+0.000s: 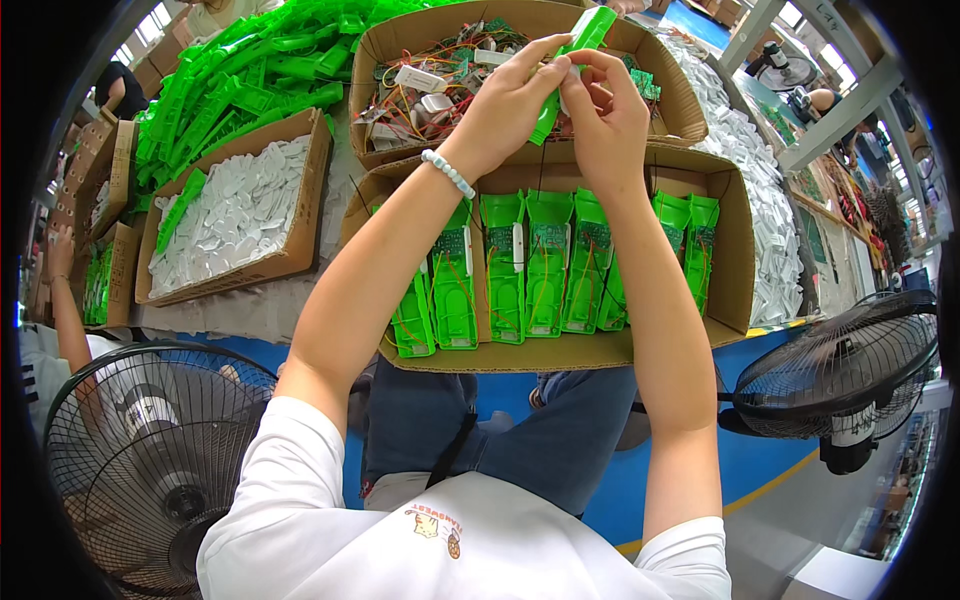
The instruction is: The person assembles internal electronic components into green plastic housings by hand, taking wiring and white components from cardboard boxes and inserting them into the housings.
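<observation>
Above the far box, my left hand (505, 105) grips a long green plastic housing (592, 28) that is held tilted. My right hand (612, 120) is closed at the middle of the same housing, its thumb and fingertips pressed close to the left fingertips. Any small part between the fingertips is hidden. Below my wrists, a cardboard box (735, 215) holds a row of green housings (505, 270) with circuit boards and thin wires, standing side by side. Just beyond it, another cardboard box (680, 90) contains tangled wired circuit boards and white modules (420, 80).
Green plastic shells (250, 75) are heaped at the far left, behind a box of white plastic pieces (235, 205). More white pieces (755, 200) lie on the right. Black fans stand at the lower left (150, 460) and right (835, 370). Another person's arm (65, 290) shows at the left edge.
</observation>
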### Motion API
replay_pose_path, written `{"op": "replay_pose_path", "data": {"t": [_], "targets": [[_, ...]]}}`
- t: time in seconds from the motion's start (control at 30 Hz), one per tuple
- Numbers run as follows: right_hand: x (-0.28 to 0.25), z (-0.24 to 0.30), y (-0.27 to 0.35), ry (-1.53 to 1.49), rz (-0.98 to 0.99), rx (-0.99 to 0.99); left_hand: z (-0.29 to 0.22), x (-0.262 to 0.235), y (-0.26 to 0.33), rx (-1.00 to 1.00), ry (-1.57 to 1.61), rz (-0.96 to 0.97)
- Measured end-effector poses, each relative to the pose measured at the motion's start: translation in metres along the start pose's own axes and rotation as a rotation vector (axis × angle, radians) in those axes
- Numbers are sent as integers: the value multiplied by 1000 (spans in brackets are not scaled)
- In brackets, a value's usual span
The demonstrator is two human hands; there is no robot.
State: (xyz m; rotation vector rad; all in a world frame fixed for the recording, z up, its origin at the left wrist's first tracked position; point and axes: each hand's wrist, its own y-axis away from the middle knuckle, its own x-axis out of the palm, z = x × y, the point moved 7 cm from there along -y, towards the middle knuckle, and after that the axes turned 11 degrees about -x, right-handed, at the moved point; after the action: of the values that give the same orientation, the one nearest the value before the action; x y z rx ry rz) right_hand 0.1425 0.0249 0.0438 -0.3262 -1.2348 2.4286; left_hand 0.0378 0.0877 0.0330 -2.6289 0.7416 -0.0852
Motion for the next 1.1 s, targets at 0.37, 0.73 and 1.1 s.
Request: {"op": "replay_pose_path", "data": {"t": [0.37, 0.73, 1.1], "targets": [[0, 0, 0, -21, 10, 21, 0, 0, 1, -16, -26, -5], [1, 3, 0, -28, 22, 14, 0, -1, -1, 13, -19, 13], [1, 4, 0, -17, 37, 6, -3, -2, 2, 28, -78, -32]]}}
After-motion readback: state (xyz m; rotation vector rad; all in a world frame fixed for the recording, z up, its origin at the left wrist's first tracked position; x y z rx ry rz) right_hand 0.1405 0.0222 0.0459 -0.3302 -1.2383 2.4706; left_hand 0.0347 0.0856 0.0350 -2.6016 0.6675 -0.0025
